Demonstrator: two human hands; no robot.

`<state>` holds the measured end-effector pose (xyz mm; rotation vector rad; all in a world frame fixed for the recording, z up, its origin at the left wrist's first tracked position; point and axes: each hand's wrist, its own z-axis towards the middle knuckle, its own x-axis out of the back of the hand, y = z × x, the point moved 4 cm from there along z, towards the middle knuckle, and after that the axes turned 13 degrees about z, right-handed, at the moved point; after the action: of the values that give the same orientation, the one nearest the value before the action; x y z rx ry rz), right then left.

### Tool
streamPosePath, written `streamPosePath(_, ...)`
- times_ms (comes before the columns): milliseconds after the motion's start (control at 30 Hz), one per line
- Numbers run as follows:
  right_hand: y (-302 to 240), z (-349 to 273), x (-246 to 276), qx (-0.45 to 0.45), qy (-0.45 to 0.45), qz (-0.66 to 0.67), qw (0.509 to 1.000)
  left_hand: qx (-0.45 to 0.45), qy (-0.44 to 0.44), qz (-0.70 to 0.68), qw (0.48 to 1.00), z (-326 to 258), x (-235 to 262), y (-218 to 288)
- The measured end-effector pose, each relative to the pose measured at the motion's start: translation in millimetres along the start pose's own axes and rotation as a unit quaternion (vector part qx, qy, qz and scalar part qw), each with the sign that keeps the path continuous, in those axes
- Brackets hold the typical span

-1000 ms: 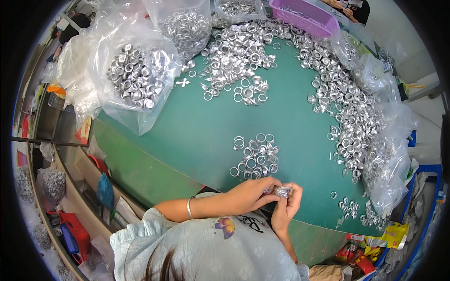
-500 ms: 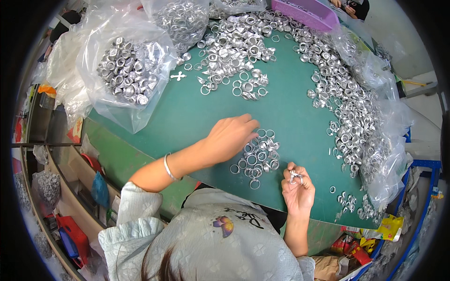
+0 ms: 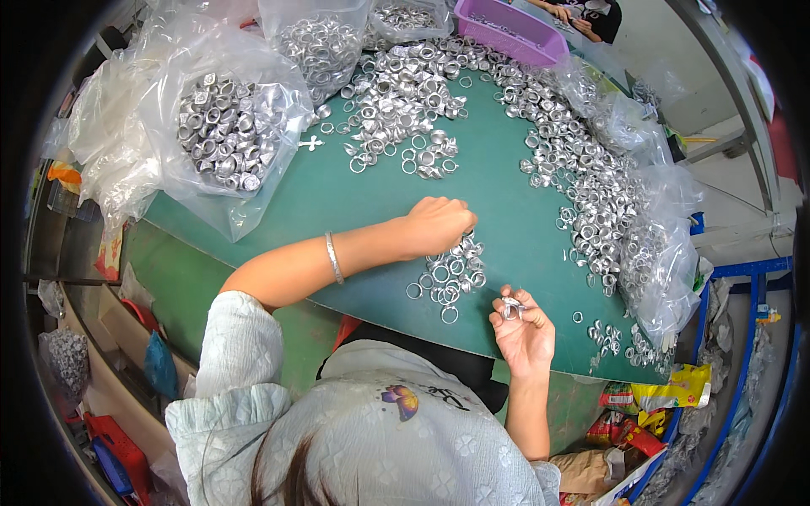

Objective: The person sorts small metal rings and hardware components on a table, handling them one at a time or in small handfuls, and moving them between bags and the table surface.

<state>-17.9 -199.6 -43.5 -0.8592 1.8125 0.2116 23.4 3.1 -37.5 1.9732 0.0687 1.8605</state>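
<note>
A small pile of silver-coloured rings point(image 3: 456, 270) lies on the green tabletop point(image 3: 354, 211) in front of me. My left hand point(image 3: 440, 228) is closed at the pile's far edge, knuckles up. Its fingertips are hidden, so what they pinch, if anything, cannot be made out. To the right of the pile, my right hand point(image 3: 525, 337) is turned palm up over the table's near edge. It grips a silver ring point(image 3: 511, 309) between thumb and fingers; others may be tucked behind it. A single ring point(image 3: 577, 317) lies on the table right of that hand.
Larger ring heaps spread at the far middle point(image 3: 396, 110) and along the right side point(image 3: 582, 185). Plastic bags of rings point(image 3: 228, 135) stand far left, near a small cross point(image 3: 311, 143). A purple basket point(image 3: 515, 34) sits at the back, with another person's hands point(image 3: 569, 18) beyond.
My left hand has curled its fingers closer and turned at the pile's far edge. My right hand has tilted slightly, still gripping the ring. The whole view has shifted a little.
</note>
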Motion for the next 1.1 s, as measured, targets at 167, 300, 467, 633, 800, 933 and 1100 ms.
streamPosePath(167, 3, -13, -9, 0.018, 0.029, 0.010, 0.999, 0.019, 0.090, -0.061, 0.994, -3, -8, -7)
streamPosePath(300, 2, -14, 1, -0.009, -0.029, -0.085, 0.996, 0.041, 0.056, -0.352, 0.933, -18, 11, 1)
streamPosePath(467, 11, -19, -26, 0.142, -0.063, -0.276, 0.948, 0.018, 0.037, -0.574, 0.818, -53, 15, 39)
streamPosePath(633, 23, -30, -48, 0.182, -0.110, -0.411, 0.887, -0.014, 0.068, -0.590, 0.804, -81, 9, 75)
streamPosePath(800, 23, -44, -39, 0.205, -0.097, -0.406, 0.885, 0.016, 0.108, -0.507, 0.855, -101, 11, 92)
streamPosePath(933, 18, -57, -32, 0.179, -0.118, -0.377, 0.901, -0.007, 0.104, -0.511, 0.853, -112, 6, 109)
streamPosePath(1100, 17, -78, -31, 0.273, -0.155, -0.566, 0.763, -0.020, 0.056, -0.483, 0.874, -121, -3, 127)
